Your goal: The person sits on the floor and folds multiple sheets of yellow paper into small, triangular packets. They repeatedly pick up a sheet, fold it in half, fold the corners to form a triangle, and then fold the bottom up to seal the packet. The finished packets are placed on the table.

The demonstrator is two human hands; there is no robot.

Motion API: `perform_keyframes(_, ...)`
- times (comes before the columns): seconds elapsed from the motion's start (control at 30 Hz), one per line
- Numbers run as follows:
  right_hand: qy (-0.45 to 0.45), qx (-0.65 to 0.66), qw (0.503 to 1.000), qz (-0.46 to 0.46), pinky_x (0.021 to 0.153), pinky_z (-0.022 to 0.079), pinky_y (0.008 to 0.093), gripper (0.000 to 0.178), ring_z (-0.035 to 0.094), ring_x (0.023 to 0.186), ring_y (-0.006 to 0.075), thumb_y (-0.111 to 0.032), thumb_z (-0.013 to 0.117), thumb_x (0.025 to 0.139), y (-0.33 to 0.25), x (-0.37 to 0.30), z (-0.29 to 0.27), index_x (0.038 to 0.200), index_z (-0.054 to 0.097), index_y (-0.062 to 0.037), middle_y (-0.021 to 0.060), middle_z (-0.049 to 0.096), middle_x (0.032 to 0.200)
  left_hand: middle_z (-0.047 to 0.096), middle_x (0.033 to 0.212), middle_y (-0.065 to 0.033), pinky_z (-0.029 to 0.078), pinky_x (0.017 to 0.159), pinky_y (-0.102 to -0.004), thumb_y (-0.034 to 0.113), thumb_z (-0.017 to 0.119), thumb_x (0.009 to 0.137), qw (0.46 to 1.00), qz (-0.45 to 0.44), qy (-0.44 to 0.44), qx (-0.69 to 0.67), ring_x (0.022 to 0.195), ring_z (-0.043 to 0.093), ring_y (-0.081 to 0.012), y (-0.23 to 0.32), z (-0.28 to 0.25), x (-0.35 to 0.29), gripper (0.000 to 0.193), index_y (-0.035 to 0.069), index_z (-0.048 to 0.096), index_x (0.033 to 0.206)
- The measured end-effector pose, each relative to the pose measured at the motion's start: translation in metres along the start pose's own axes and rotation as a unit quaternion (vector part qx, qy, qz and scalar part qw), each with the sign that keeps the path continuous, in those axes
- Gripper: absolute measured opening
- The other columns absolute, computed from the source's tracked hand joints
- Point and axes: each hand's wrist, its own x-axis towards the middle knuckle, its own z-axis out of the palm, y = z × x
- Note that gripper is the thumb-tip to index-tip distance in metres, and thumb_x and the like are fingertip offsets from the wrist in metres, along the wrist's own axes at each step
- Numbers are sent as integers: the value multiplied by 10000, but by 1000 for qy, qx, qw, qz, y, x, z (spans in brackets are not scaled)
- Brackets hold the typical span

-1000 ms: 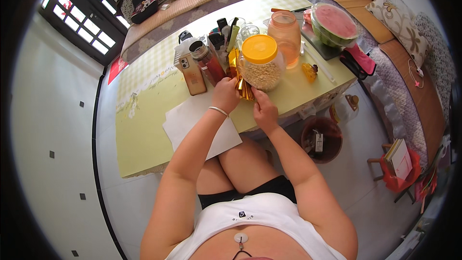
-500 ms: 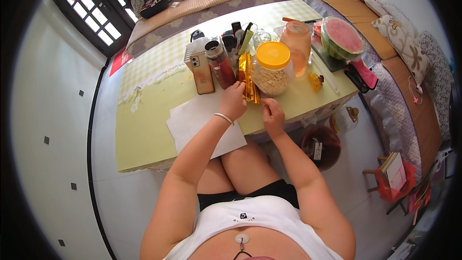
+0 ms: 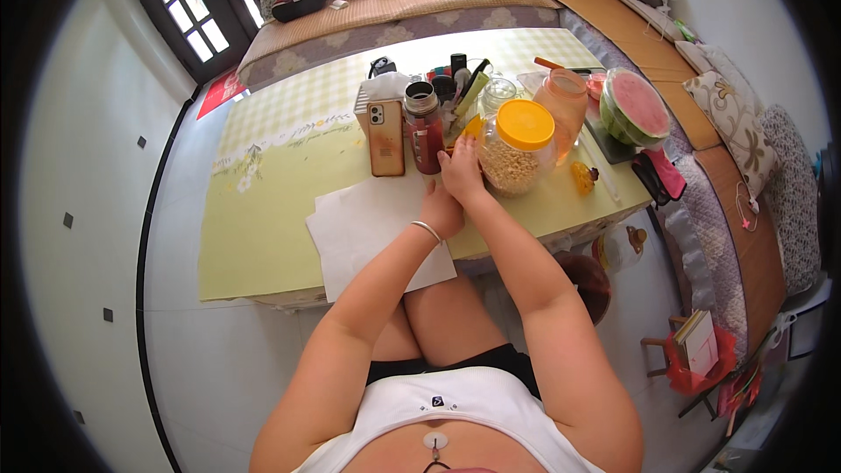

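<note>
From where I'm standing, the gold foil piece [image 3: 474, 128] is on the near side of the bench [image 3: 263, 245], in the narrow gap between the dark red bottle [image 3: 424, 142] and the round jar [image 3: 511, 166] with the yellow lid [image 3: 526, 124]. Only its top and a sliver by the fingers show. The part I can see points up and away from the sitter, tipped a little to the right; its long axis seems to run that same way, though the lower end is hidden behind the hands.

The right hand [image 3: 462, 173] reaches in with fingers nearly straight and close together against the foil; I can't tell whether they pinch it. The left hand [image 3: 442, 213] sits just below, partly covered by the right, its thumb raised, and its grip can't be made out. A phone [image 3: 386, 142] stands upright left of the bottle, and white paper [image 3: 355, 236] lies nearer the sitter.
</note>
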Motion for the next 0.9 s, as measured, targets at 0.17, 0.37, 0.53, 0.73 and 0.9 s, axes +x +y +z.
perform_keyframes(0.17, -15, -63, 996, 57, 1238, 176, 463, 826, 233, 1482, 483, -391, 607, 947, 21, 28, 15, 1459, 310, 185, 403, 273, 1542, 564, 1408, -123, 282, 1151, -647, 99, 566, 834, 992, -50, -113, -12, 1429, 401, -312, 16, -25, 4, 494, 84, 596, 1327)
perform_keyframes(0.37, -74, -57, 991, 92, 1251, 146, 450, 896, 184, 1508, 463, -374, 645, 882, 37, 49, 20, 1497, 270, 159, 393, 233, 1566, 545, 1432, -105, 284, 1136, -676, 88, 554, 831, 996, -42, -71, -43, 1490, 315, -299, 19, -23, 1, 516, 101, 584, 1346)
perform_keyframes(0.53, -27, -126, 991, 45, 1249, 159, 451, 876, 186, 1512, 448, -305, 658, 865, 40, 34, 8, 1504, 261, 143, 393, 231, 1566, 512, 1474, -103, 286, 1137, -668, 131, 563, 848, 988, -65, -132, -39, 1477, 333, -300, 30, -21, 12, 575, 105, 520, 1421)
perform_keyframes(0.73, 20, 11, 990, -136, 1237, 192, 466, 605, 290, 1472, 455, -82, 601, 848, -7, -56, -11, 1403, 454, 109, 340, 364, 1528, 413, 1558, -97, 276, 1148, -642, 287, 627, 878, 996, -2, 76, -46, 1469, 340, -302, 0, 17, -6, 708, 119, 388, 1523)
perform_keyframes(0.9, 67, 86, 964, -243, 1122, 396, 461, 352, 501, 1329, 409, -5, 614, 861, -23, -116, -51, 1210, 641, 27, 234, 563, 1387, 410, 1549, -160, 301, 1156, -599, 249, 661, 859, 996, -17, 26, -79, 1463, 345, -336, 16, -45, -38, 693, 59, 420, 1481)
